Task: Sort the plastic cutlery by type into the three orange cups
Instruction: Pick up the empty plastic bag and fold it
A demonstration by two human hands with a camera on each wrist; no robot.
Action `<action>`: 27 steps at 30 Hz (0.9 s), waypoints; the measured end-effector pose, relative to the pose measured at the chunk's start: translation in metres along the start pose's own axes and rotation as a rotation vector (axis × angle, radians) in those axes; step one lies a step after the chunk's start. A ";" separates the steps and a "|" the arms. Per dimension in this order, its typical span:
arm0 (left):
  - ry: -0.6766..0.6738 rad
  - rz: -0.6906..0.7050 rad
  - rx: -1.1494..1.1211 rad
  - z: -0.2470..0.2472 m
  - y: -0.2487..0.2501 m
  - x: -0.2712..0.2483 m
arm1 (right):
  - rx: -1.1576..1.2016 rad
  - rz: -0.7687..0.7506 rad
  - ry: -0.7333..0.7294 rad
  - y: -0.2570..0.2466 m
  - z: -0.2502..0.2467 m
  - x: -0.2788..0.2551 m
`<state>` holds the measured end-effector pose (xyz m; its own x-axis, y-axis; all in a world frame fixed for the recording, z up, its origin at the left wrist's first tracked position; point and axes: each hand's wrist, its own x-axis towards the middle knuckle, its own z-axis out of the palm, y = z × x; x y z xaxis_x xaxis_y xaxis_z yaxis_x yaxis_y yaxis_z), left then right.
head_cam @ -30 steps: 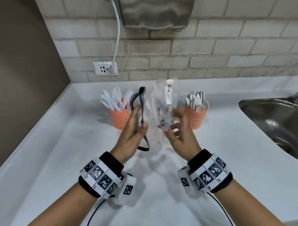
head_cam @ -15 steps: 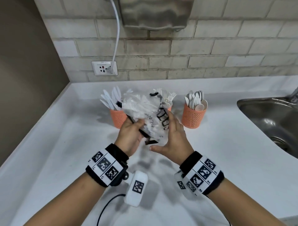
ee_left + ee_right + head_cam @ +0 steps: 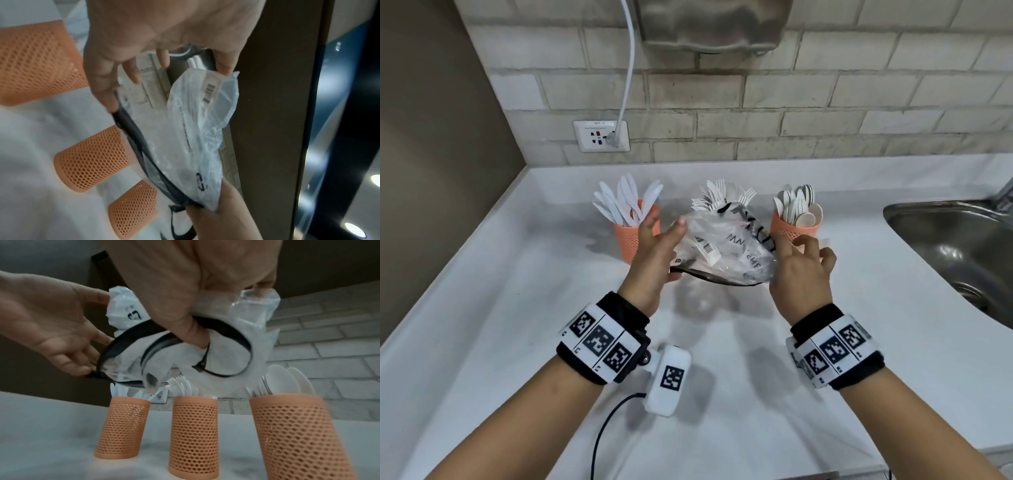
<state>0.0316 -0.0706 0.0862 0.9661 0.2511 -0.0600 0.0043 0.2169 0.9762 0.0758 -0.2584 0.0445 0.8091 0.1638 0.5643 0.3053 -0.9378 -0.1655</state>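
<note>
Above the middle of the white counter [image 3: 524, 308], from the head view, I hold the clear plastic bag [image 3: 726, 250] between both hands, in front of the three orange cups [image 3: 631, 240] that stand in a row near the back edge with knives [image 3: 626, 205], forks [image 3: 722, 197] and spoons [image 3: 799, 209] already sorted. It looks empty, weightless, limp and slippery, so I judge its black drawstring rim the surest hold. My left hand [image 3: 654, 253] lies beside it, fingers nearly straight and loosely spread. From the left wrist, those fingers [image 3: 107, 91] touch the rim [image 3: 131, 129], thumb at the crumpled top; whether they pinch I cannot tell. From the right wrist, my right hand [image 3: 197, 293] curls round the black rim [image 3: 236, 335], bunching film in its fingers.
</note>
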 end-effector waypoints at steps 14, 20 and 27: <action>-0.263 -0.216 0.030 0.000 -0.045 -0.003 | 1.216 0.122 -0.039 -0.028 -0.009 -0.005; -0.355 -0.256 -0.065 -0.002 -0.037 -0.003 | 1.381 0.200 -0.188 -0.031 -0.008 -0.015; -0.295 -0.143 0.070 -0.001 -0.022 -0.015 | 1.056 0.167 -0.381 -0.002 -0.025 -0.040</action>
<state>0.0168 -0.0782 0.0659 0.9875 -0.0630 -0.1445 0.1530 0.1621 0.9748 0.0301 -0.2703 0.0424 0.9245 0.3124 0.2183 0.3039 -0.2586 -0.9169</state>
